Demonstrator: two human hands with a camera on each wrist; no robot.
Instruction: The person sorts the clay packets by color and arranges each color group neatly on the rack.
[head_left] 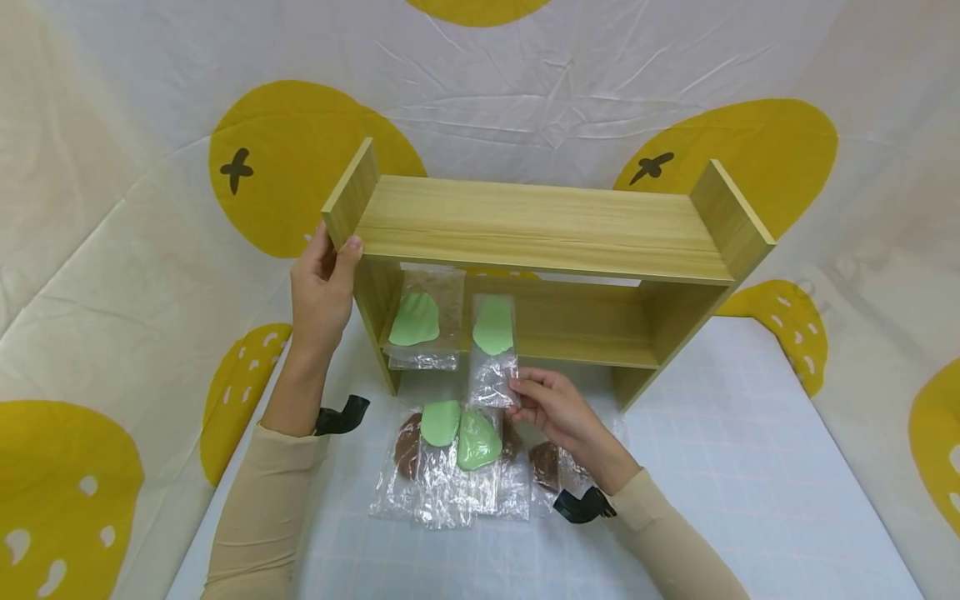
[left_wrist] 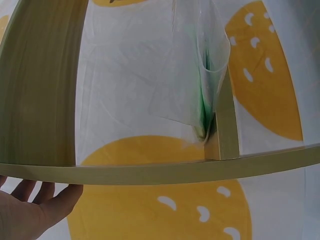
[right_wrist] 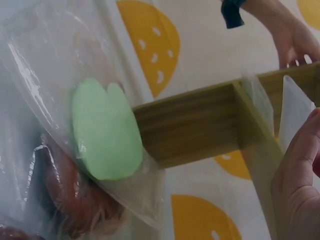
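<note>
My left hand (head_left: 321, 292) grips the left side panel of a small wooden shelf (head_left: 540, 223), thumb on its inner side. With thumb and fingers, my right hand (head_left: 562, 417) pinches the lower right edge of a clear plastic bag (head_left: 492, 382) that has a flat light green piece in its upper part. That bag stands out in front of the middle board. To its left, other clear bags with a wavy green piece (head_left: 415, 320) rest on the same board, their lower ends over the front edge. The left wrist view shows these bags (left_wrist: 205, 95) edge-on.
In front of the shelf, several clear bags lie overlapping on the pale tablecloth (head_left: 420, 567), with green pieces (head_left: 478, 440) and brown pieces (head_left: 545, 465) inside. A white cloth with yellow shapes (head_left: 315, 167) hangs behind and around the table.
</note>
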